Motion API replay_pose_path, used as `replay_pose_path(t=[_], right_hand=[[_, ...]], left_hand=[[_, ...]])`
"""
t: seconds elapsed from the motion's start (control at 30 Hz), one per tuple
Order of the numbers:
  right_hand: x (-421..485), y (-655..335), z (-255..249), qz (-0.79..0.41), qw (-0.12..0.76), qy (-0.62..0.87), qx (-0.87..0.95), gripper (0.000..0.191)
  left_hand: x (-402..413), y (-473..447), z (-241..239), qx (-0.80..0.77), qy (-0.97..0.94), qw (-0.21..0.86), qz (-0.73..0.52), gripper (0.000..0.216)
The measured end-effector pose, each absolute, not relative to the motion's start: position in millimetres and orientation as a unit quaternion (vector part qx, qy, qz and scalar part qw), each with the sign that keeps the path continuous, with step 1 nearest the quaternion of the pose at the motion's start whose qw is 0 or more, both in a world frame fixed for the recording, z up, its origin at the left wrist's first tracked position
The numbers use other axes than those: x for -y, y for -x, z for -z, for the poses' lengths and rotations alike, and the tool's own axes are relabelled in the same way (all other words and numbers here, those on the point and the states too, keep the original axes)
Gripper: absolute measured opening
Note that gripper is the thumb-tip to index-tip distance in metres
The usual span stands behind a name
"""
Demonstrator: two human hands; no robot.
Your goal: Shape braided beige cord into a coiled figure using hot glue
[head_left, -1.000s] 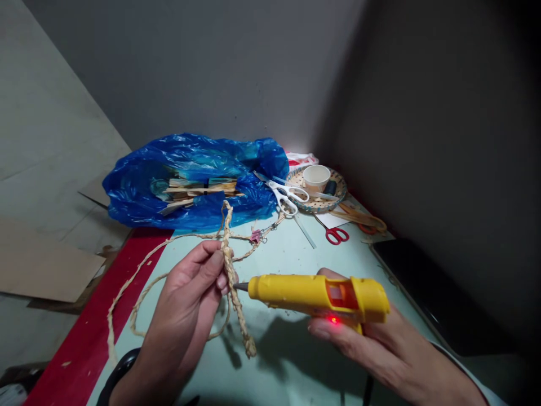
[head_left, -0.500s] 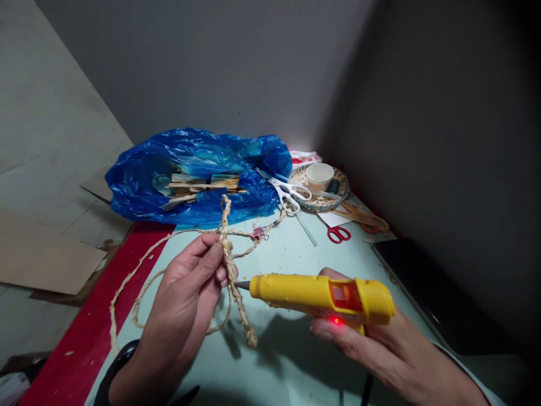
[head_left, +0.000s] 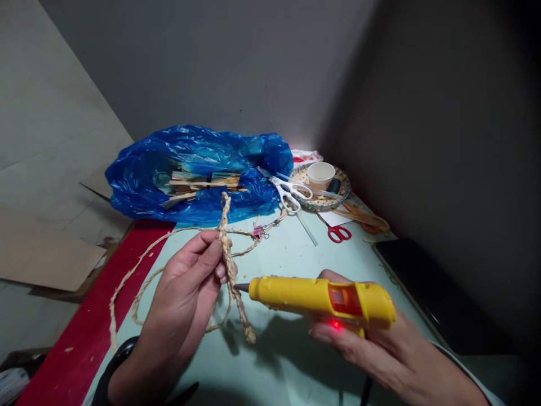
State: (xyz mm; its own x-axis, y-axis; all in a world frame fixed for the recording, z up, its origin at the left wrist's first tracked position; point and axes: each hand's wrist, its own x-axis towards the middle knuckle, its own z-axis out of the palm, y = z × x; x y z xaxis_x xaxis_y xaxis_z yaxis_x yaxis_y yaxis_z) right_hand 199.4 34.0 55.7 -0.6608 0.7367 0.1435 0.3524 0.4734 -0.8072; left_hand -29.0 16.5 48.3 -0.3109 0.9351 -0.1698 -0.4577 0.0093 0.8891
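Note:
My left hand (head_left: 186, 285) pinches a braided straw cord (head_left: 230, 265) between thumb and fingers, holding it nearly upright above the table. The cord's lower end hangs free toward me. A yellow hot glue gun (head_left: 304, 296) is gripped in my right hand (head_left: 372, 344), its red light lit below the barrel. The dark nozzle points left and meets or almost touches the cord just below my left fingers. Behind my left hand, a longer length of thin twisted cord (head_left: 139, 256) loops across the table. A pink clip (head_left: 257, 232) sits on the cord behind.
At the back lies a blue plastic bag (head_left: 198, 146) with dry straw strips (head_left: 203, 185). White-handled scissors (head_left: 289, 193) rest beside a woven tray (head_left: 296, 176) holding a white cup (head_left: 320, 173). Red-handled scissors (head_left: 339, 234) and a black flat device (head_left: 435, 293) lie right.
The glue gun has dipped very slightly, its nozzle a little lower along the cord. My left hand keeps its hold almost unmoved.

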Motion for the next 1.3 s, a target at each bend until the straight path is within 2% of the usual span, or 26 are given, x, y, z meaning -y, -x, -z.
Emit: replay_pose_path(t=[0.67,0.8,0.97,1.13,1.3], right_hand=[[-33.6,-198.3,-57.4,-0.424,0.23,0.341,0.807,0.026],[-33.1,-199.4,-55.5,-0.41,0.239,0.333,0.815,0.025],[-32.7,-200.6,-49.1,-0.414,0.259,0.324,0.811,0.033],[-33.8,-198.9,-48.4,-0.409,0.281,0.289,0.818,0.025],[-33.7,-196.9,-49.5,-0.388,0.297,0.282,0.826,0.029]], left_hand=[[-15.0,31.0,-49.1,-0.477,-0.247,0.532,-0.655,0.009],[-15.7,30.3,-50.0,-0.473,-0.244,0.528,-0.662,0.009],[-17.1,31.8,-50.4,-0.477,-0.237,0.526,-0.663,0.005],[-20.0,33.7,-49.7,-0.468,-0.239,0.53,-0.666,0.004],[-20.1,33.8,-49.5,-0.457,-0.244,0.539,-0.665,0.011]])
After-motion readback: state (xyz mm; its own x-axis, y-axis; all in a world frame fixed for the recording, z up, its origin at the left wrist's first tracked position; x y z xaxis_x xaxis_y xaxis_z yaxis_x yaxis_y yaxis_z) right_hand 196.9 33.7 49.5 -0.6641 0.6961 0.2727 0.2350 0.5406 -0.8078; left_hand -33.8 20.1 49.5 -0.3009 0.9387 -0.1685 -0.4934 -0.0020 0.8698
